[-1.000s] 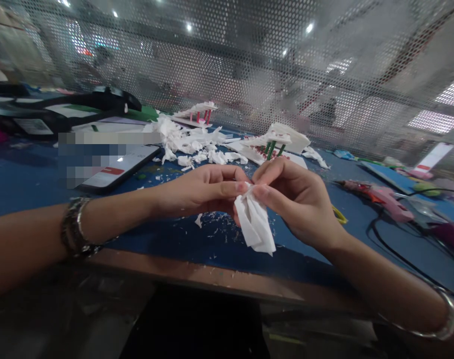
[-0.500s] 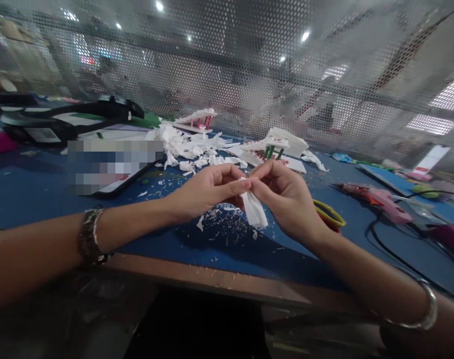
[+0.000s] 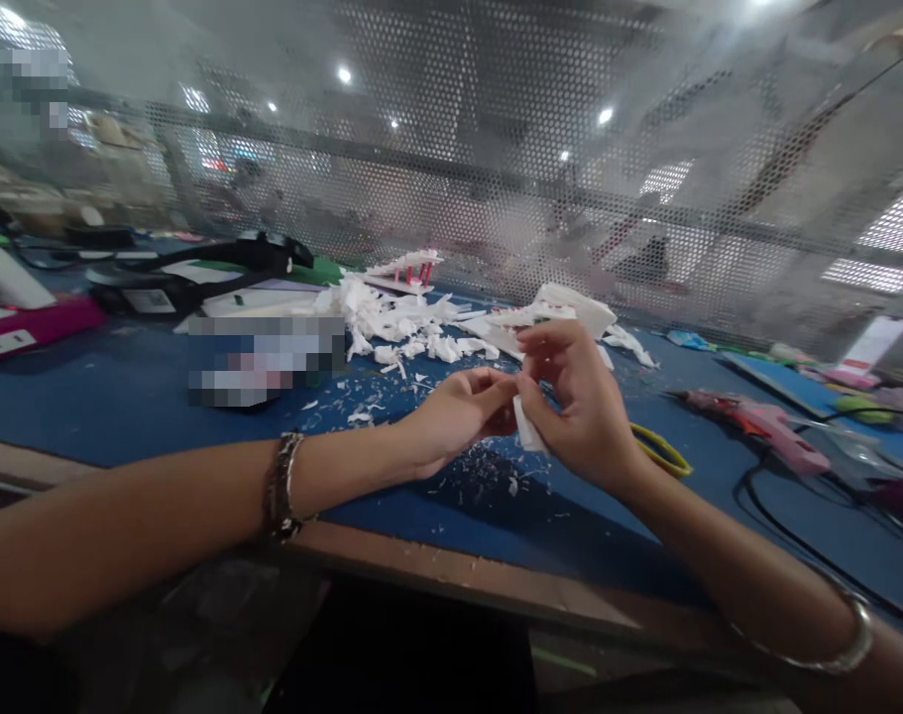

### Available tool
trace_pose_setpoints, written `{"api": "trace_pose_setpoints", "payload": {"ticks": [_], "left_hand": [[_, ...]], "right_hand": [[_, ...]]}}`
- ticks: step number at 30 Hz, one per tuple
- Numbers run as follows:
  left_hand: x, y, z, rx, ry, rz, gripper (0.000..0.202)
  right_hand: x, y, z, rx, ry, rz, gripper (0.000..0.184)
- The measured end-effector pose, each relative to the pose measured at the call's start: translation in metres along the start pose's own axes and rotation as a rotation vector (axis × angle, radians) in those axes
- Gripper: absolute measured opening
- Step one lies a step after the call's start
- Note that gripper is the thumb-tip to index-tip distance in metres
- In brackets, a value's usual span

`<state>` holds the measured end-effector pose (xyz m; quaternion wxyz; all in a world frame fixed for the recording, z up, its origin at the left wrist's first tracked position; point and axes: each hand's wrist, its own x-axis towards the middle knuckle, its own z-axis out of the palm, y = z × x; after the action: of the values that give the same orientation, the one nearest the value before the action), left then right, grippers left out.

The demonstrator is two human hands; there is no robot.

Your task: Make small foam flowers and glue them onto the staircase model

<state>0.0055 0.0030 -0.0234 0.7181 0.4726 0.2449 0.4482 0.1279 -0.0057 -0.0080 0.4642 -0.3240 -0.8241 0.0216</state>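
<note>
My left hand (image 3: pixel 458 421) pinches the upper end of a small white paper strip (image 3: pixel 526 428) between thumb and fingertips. At the same end, the thumb of my right hand (image 3: pixel 585 421) presses in against the left fingertips, its other fingers curled and the upper ones raised. The strip's lower part hangs down beside the right thumb, partly hidden by it. Both hands are just above the blue tabletop (image 3: pixel 392 516), over scattered white shreds (image 3: pixel 488 476). Behind them is a heap of torn white paper (image 3: pixel 384 317).
A white model piece with red posts (image 3: pixel 417 270) stands behind the heap. Another white layered piece (image 3: pixel 570 302) sits behind my right hand. To the right are a yellow loop (image 3: pixel 663 451) and a pink glue gun (image 3: pixel 778 431) with its cord. Black strapped gear (image 3: pixel 154 297) lies left.
The view has shifted, moving the table lower. My right hand's upper fingers have lifted away from the pinch, and less of the paper strip shows between the hands.
</note>
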Motion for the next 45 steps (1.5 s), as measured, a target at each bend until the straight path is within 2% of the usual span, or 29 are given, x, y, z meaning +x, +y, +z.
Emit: {"api": "trace_pose_setpoints", "payload": {"ticks": [9,18,29,45], "left_hand": [[-0.001,-0.004,0.0,-0.001,0.012,0.063,0.014],[0.0,-0.006,0.001,0.019,0.055,0.097,0.012],[0.001,-0.009,0.0,0.055,0.098,0.06,0.012],[0.002,-0.01,0.001,0.066,0.143,0.036,0.012]], "right_hand": [[0.0,-0.007,0.001,-0.204,-0.014,-0.012,0.031],[-0.002,-0.004,0.004,-0.182,-0.004,0.026,0.029],[-0.004,0.0,0.008,-0.131,-0.039,0.081,0.026],[-0.006,0.003,0.011,-0.149,-0.02,0.042,0.028]]}}
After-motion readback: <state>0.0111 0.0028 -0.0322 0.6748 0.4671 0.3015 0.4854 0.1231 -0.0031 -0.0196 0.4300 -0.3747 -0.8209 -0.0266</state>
